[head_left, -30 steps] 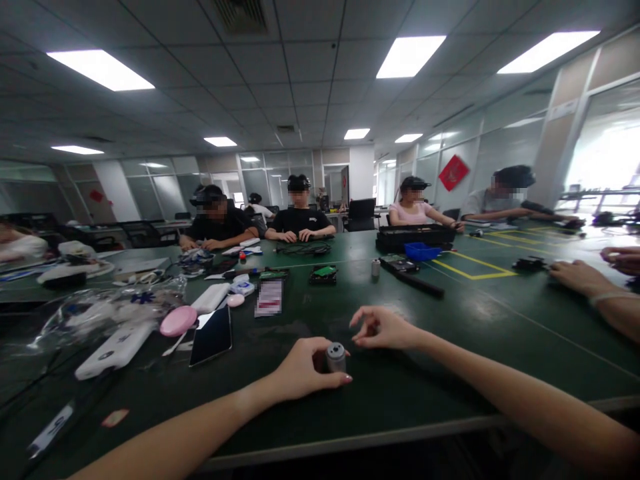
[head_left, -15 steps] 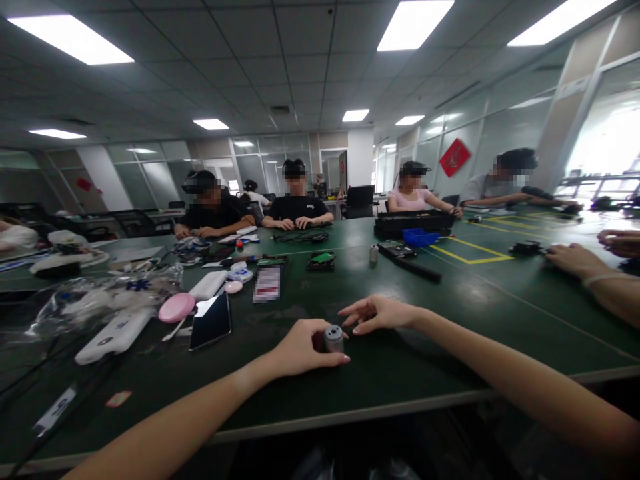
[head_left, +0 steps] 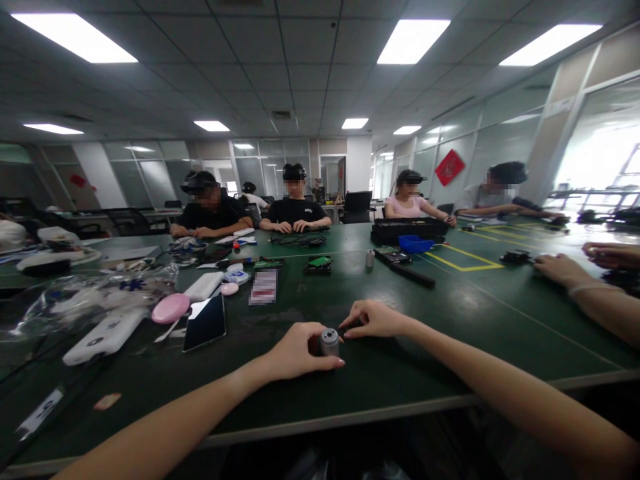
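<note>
My left hand (head_left: 300, 350) is wrapped around a small silver cylindrical motor (head_left: 330, 343), thumb on the near side and fingers behind. The motor stands upright on the green table, and small holes show in its round top face. Just right of it is my right hand (head_left: 374, 319), thumb and index fingertips drawn together in a pinch close to the motor's top. Whatever may be between those fingertips is too small to make out.
A phone (head_left: 206, 323), a pink round case (head_left: 171, 308) and a white power bank (head_left: 106, 335) lie to the left. Beyond my hands are a circuit-board drive (head_left: 318, 265), another metal cylinder (head_left: 370, 259) and a blue tray (head_left: 416, 244). A co-worker's hands (head_left: 563, 270) rest at right.
My right hand's fingers have closed from spread to a pinch beside the motor. My left hand still holds the motor. The view has shifted slightly.
</note>
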Demonstrator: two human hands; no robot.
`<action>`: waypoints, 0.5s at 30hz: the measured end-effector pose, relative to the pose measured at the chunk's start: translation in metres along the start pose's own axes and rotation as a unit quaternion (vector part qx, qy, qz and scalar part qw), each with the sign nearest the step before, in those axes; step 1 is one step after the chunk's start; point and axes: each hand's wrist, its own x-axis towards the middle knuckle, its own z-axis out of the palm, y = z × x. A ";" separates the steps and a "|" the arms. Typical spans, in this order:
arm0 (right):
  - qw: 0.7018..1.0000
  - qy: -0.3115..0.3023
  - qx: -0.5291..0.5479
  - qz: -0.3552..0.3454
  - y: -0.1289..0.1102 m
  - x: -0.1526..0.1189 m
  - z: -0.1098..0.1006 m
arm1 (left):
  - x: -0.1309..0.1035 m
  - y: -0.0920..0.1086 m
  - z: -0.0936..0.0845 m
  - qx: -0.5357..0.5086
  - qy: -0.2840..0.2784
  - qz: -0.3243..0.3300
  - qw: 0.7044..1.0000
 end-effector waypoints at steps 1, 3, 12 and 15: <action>1.000 0.007 -0.008 -0.001 0.001 0.000 0.001 | 0.000 0.000 0.000 0.002 -0.001 -0.001 1.000; 1.000 0.020 -0.003 0.003 0.002 -0.001 0.004 | 0.000 0.000 0.000 0.001 -0.002 -0.003 1.000; 0.975 0.154 0.162 0.018 -0.043 0.027 -0.019 | 0.000 -0.001 0.002 0.002 0.005 -0.006 1.000; 0.978 0.140 0.150 -0.049 -0.059 0.030 -0.020 | 0.000 0.000 0.002 0.000 0.008 0.000 1.000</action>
